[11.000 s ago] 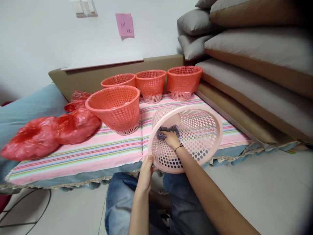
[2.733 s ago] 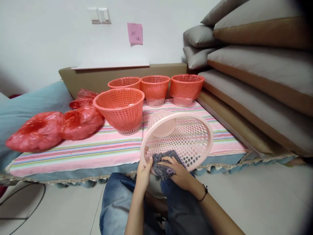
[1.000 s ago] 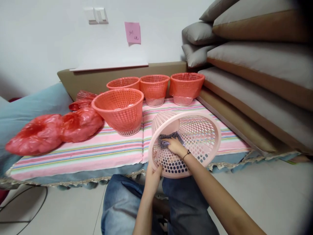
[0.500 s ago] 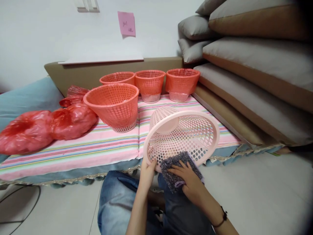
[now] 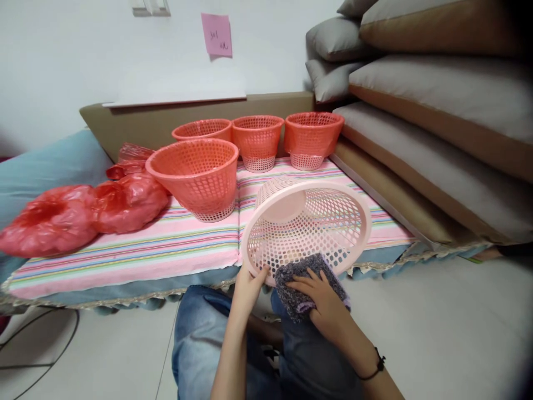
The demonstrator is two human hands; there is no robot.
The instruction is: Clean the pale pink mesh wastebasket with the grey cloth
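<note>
A pale pink plastic basket (image 5: 287, 208) with a mesh of holes lies tilted on its side, its wide mouth facing me. My left hand (image 5: 250, 283) grips the lower left rim, thumb inside and fingers hidden underneath. Over the lower rim hangs a dark grey fuzzy cloth (image 5: 287, 283) with a lilac edge. My right hand (image 5: 322, 297) presses this cloth against the rim, fingers laid across it and the thumb near its folded edge. Behind stand several basket-shaped pieces wrapped in red plastic, the nearest being a red-covered basket (image 5: 195, 178).
A pink striped cover (image 5: 175, 244) spreads over the sofa seat. Knotted red plastic bags (image 5: 50, 219) lie at left. Stacked grey-brown cushions (image 5: 433, 111) rise at right. My knees (image 5: 204, 333) are below the basket. A black wire frame (image 5: 50, 364) stands on the floor at left.
The view has shifted slightly. The pink basket's mouth has tipped a little and moved slightly left. Both hands keep their hold, the cloth still at the lower rim.
</note>
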